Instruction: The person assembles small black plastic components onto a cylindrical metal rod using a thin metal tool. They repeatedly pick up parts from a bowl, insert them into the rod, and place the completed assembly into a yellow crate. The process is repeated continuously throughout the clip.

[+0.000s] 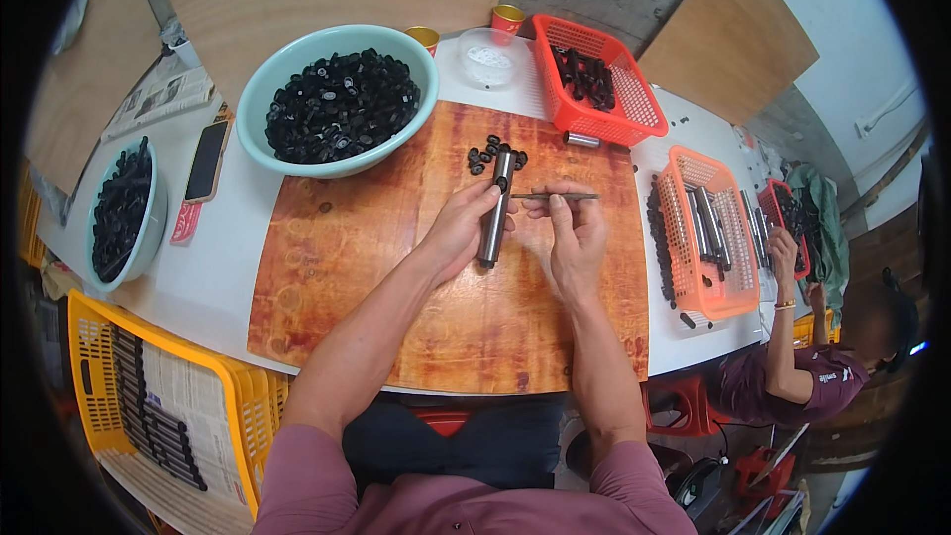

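Gripping a metal tube (493, 230) in the left hand (460, 228), with thumb and fingers closed around it, near the centre of the frame, slightly tilted over the wooden board (347, 317). Pinching a thin rod (586, 196) in the right hand (577, 238), with its tip close beside the tube; impossible to tell whether touching. Could skid off the smooth, rounded metal if pushed askew, perhaps scratching it or jabbing the left thumb. Could twist under sideways pressure if held too loosely. Might scatter the loose black pieces (479, 158) at upper centre if knocked.
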`<state>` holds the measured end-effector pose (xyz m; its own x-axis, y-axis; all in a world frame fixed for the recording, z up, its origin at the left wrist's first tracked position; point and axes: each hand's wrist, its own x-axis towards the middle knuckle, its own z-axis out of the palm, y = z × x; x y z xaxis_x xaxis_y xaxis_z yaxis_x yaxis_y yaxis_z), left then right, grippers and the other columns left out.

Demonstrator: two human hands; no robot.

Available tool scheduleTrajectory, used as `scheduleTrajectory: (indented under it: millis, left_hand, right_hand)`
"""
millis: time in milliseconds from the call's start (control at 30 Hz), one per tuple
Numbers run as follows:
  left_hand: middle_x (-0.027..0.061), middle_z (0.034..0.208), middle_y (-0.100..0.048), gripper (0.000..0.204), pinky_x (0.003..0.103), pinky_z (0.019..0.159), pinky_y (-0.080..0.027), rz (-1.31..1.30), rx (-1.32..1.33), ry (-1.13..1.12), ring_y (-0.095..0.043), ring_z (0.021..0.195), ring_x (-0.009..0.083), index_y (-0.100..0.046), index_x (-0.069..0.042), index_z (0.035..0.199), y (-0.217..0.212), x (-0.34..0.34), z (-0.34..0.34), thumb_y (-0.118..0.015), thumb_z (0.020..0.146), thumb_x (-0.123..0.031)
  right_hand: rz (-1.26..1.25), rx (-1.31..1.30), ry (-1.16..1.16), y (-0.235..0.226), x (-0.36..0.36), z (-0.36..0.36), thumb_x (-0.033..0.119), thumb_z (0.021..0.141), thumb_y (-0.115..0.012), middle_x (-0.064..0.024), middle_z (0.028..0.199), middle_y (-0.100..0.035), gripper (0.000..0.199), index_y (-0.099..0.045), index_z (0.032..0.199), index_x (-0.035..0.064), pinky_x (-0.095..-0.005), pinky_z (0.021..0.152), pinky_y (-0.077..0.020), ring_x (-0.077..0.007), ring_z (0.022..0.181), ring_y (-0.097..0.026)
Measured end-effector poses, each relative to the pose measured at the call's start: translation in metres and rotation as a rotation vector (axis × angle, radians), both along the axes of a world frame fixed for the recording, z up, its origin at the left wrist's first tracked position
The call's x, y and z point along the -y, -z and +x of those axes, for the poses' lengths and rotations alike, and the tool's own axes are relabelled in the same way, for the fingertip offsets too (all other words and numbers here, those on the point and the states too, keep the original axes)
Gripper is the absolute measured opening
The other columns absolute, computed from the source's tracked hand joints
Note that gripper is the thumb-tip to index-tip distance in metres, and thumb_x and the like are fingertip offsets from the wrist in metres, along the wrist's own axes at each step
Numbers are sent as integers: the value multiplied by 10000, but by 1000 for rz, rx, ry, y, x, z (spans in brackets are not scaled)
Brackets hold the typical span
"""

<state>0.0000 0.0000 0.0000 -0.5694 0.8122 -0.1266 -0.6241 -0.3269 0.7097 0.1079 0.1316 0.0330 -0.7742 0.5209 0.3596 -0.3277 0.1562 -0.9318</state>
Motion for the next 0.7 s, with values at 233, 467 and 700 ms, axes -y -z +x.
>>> scheduleTrajectory:
  millis: [233, 467, 700]
  left_hand:
    - [81, 1043, -630, 265, 312, 834, -544, 4, -32, 14, -634, 902, 159, -534, -22, 1248, 3, -5, -3, -478, 1080, -219]
    - [118, 1115, -679, 239, 298, 796, -570, 1, -32, 12, -657, 884, 149, -540, -31, 1250, 4, -5, 0, -472, 1079, -184]
    - [94, 1074, -690, 253, 279, 770, -558, -17, -32, -14, -650, 875, 130, -571, -52, 1248, 7, -5, 1, -495, 1077, -223]
  right_hand:
    - [146, -95, 69, 9, 4, -8, -28, 1008, -523, -128, 1017, -696, 142, -586, 1135, -39, -303, 821, -574, -192, 904, -703]
    - [452, -54, 182, 11, 2, -6, -45, 968, -568, -132, 959, -698, 114, -625, 1064, -20, -311, 757, -568, -219, 896, -728]
    - [368, -85, 166, 13, 8, -6, -43, 972, -567, -129, 959, -700, 108, -625, 1060, -19, -309, 749, -565, -223, 865, -734]
